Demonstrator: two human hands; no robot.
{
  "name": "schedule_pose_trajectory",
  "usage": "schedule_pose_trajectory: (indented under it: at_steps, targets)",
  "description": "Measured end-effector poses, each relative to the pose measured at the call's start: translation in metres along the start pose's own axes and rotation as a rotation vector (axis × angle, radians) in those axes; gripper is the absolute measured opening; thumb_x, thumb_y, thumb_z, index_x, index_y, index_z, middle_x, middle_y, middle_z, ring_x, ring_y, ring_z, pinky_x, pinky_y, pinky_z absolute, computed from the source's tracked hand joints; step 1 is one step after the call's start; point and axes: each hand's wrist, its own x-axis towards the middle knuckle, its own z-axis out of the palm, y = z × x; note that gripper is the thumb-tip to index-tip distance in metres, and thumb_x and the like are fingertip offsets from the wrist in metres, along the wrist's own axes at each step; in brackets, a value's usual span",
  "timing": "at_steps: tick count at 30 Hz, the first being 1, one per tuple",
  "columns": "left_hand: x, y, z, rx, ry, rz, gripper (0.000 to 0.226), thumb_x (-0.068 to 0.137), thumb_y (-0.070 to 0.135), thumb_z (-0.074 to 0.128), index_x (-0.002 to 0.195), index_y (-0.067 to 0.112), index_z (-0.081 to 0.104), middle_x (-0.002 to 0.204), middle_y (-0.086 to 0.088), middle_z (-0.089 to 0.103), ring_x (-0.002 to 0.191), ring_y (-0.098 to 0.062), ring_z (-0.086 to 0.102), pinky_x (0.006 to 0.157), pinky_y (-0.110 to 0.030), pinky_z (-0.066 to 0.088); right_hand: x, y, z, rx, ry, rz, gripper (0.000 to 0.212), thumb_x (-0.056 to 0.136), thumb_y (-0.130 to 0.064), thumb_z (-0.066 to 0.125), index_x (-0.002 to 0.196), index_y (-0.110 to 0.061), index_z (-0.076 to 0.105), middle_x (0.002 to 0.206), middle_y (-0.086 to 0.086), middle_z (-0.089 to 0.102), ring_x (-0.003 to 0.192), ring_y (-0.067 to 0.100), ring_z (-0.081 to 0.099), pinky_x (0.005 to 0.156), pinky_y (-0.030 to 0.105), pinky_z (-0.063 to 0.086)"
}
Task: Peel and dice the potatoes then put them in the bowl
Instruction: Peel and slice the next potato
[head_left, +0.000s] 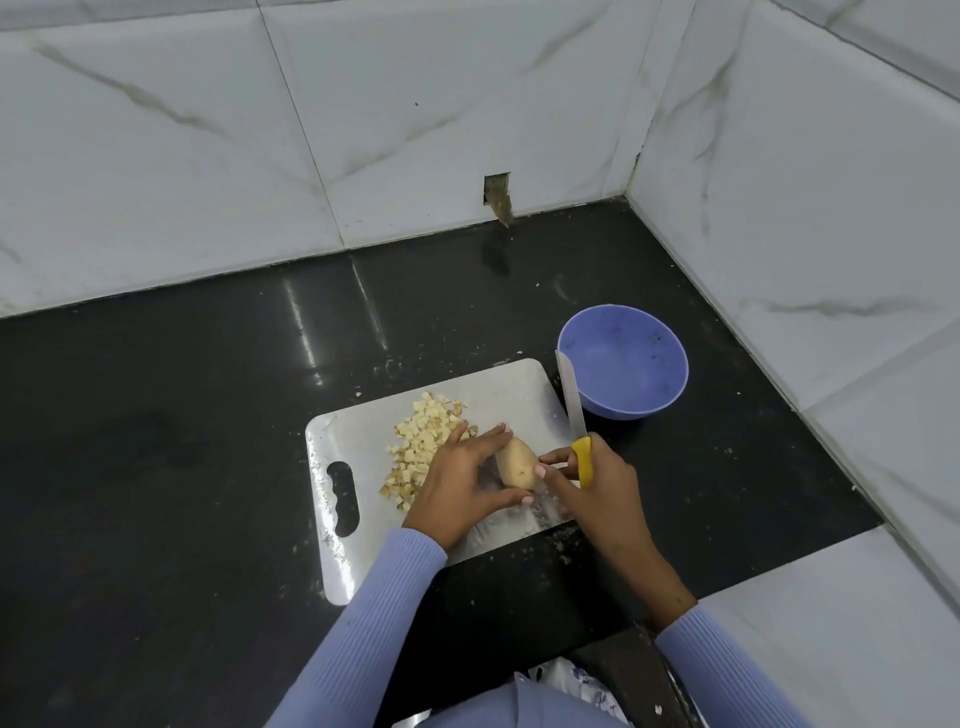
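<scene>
**Potato prep: one whole potato on the board, bowl not yet filled**

Head view. A dark polished countertop (182, 415) sits in a corner of white marbled wall tiles (156, 130); a small rectangular hole (497, 195) breaks the back wall just above the counter. A pale cutting board (519, 387) with a handle slot lies on the counter, and a blue bowl (623, 358) stands just beside its far right corner, apart from it. Nothing can be seen inside the bowl.

The left hand (462, 480) reaches over the potato (515, 463) from the left, fingers spread, with fingertips touching it. The right hand (589, 486) grips the yellow handle of a knife (574, 402), whose blade points away toward the bowl; one right finger also reaches to the potato. The potato lies on the board between the hands, skin apparently still on.

Judgement: the step in hand is readying this potato for peeling or cutting. It would be done well by steadying the potato firmly against rolling, curling the left fingertips back from the blade's path, and bringing the blade round before applying pressure.

Count: one whole potato, one pile of diced pieces (421, 441) on the board's left (too many to number), one knife, one board, one bowl, two hands in blue sleeves.
</scene>
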Motion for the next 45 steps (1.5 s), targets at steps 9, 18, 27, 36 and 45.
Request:
schedule_pose_trajectory:
  at_steps: [9, 18, 27, 36, 45]
  targets:
    - [-0.006, -0.003, 0.010, -0.126, 0.021, -0.096, 0.067, 0.064, 0.038, 0.084, 0.123, 0.019, 0.058, 0.124, 0.005, 0.061, 0.119, -0.015, 0.054, 0.115, -0.028, 0.024, -0.010, -0.001, -0.014, 0.047, -0.110, 0.095, 0.021, 0.099, -0.027, 0.043, 0.092, -0.008, 0.045, 0.081, 0.012, 0.064, 0.062, 0.016, 0.058, 0.060, 0.039, 0.052]
    - [-0.009, -0.008, 0.016, -0.206, 0.058, -0.119, 0.054, 0.069, 0.040, 0.080, 0.114, 0.019, 0.059, 0.123, 0.009, 0.056, 0.125, -0.019, 0.049, 0.104, -0.045, 0.042, -0.028, 0.001, -0.016, -0.297, -0.192, -0.042, 0.032, 0.101, -0.036, 0.031, 0.101, -0.013, 0.054, 0.071, 0.008, 0.058, 0.065, 0.021, 0.056, 0.064, 0.039, 0.046]
    - [-0.008, -0.007, 0.020, -0.184, 0.062, -0.126, 0.058, 0.072, 0.042, 0.073, 0.121, 0.015, 0.061, 0.129, 0.003, 0.058, 0.128, -0.019, 0.047, 0.117, -0.029, 0.021, -0.031, -0.011, -0.012, -0.353, -0.208, -0.016, 0.033, 0.102, -0.035, 0.027, 0.097, -0.013, 0.051, 0.082, 0.007, 0.064, 0.074, 0.021, 0.060, 0.072, 0.041, 0.049]
    - [-0.007, -0.007, 0.020, -0.170, 0.143, -0.051, 0.053, 0.072, 0.023, 0.082, 0.119, 0.007, 0.064, 0.125, -0.004, 0.062, 0.116, 0.008, 0.046, 0.111, -0.009, 0.013, -0.028, -0.018, -0.011, -0.469, -0.245, -0.011, 0.029, 0.103, -0.034, 0.026, 0.087, -0.017, 0.043, 0.066, -0.003, 0.048, 0.056, 0.010, 0.045, 0.051, 0.021, 0.031]
    - [-0.003, -0.002, 0.017, -0.125, 0.158, -0.044, 0.055, 0.072, 0.024, 0.082, 0.120, 0.005, 0.063, 0.125, -0.007, 0.062, 0.115, 0.007, 0.044, 0.111, -0.009, 0.011, -0.024, -0.021, -0.010, -0.507, -0.251, 0.007, 0.030, 0.103, -0.036, 0.024, 0.087, -0.018, 0.043, 0.066, -0.005, 0.046, 0.056, 0.008, 0.043, 0.051, 0.021, 0.030]
